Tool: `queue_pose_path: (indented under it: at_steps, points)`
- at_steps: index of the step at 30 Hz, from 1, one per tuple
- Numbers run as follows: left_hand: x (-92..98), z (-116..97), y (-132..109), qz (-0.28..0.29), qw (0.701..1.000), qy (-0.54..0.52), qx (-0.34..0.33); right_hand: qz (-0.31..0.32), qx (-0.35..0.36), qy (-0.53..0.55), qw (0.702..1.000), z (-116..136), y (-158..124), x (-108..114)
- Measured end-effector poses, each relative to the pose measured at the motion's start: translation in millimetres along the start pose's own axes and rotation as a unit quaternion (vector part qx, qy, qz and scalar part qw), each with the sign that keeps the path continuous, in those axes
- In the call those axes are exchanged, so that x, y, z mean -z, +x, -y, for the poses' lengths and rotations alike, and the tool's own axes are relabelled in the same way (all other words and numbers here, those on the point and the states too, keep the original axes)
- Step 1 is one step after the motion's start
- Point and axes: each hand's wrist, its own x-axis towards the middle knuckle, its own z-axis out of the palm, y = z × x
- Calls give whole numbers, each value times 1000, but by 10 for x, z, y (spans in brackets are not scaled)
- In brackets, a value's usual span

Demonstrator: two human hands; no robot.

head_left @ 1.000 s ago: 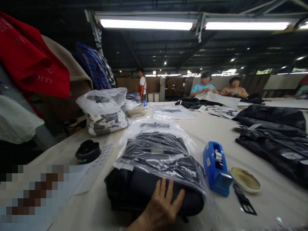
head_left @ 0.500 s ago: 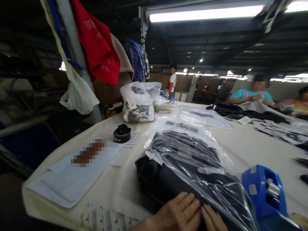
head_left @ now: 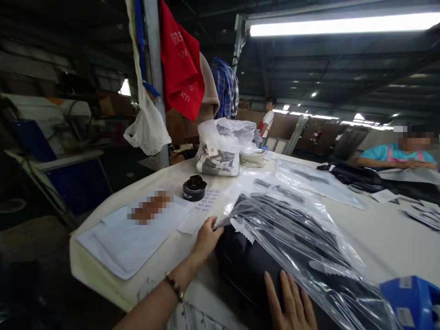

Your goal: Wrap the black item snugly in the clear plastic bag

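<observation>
A glossy black folded bundle (head_left: 247, 261) lies on the table, partly covered by a clear plastic bag (head_left: 295, 229) with pale jagged marks. My left hand (head_left: 208, 239), a beaded bracelet on its wrist, is at the bundle's far left corner. Its thumb and fingers are closed on the edge of the plastic bag there. My right hand (head_left: 290, 298) rests flat on the near side of the bundle, fingers stretched out and slightly apart. Right of the bundle stands a blue tape dispenser (head_left: 412, 298), cut off by the picture's edge.
A black tape roll (head_left: 195, 189) sits beside a label sheet (head_left: 206, 201) and white paper envelopes (head_left: 120, 250) at left. Stuffed plastic bags (head_left: 220, 158) stand at the back. Across the table (head_left: 371, 238) a person in turquoise (head_left: 378, 153) handles cloth.
My left hand has moved from beside my right hand to the bundle's far left corner. My right hand stays on the near side, now flatter. The view has turned left.
</observation>
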Motion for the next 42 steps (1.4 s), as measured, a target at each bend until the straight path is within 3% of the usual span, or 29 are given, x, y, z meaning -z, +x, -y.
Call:
queue_pose_path:
  at_steps: [6, 11, 17, 20, 23, 26, 31, 34, 39, 42]
  points:
    - [-83, -17, 190, 49, 997, 49, 32, -11, 54, -62, 997, 89, 197, -1]
    - [12, -16, 223, 36, 994, 105, 21, -7, 135, -77, 988, -224, 242, -30]
    - [282, -256, -42, -8, 992, 94, -83, 24, 60, -72, 995, -473, 325, 21]
    - [357, -210, -258, -8, 994, 59, -95, 44, 33, -58, 997, -481, 278, -26]
    - [272, -15, -449, -20, 999, 14, -41, 29, 56, -39, 997, -487, 194, -109]
    - [30, 167, -577, 0, 998, -45, 51, 7, 62, -33, 997, -491, 174, -137]
    - [-330, 129, -672, 92, 970, -146, 172, 15, 52, -14, 998, -539, 337, -21]
    - [-236, 4, -687, 117, 959, -176, 190, 32, 36, 4, 999, -639, 447, 67]
    - [194, -33, -794, 114, 960, -192, 170, 43, -7, 54, 998, -759, 553, 151]
    - [205, 35, -928, 88, 950, -228, 194, 28, -3, 47, 999, -650, 528, 138]
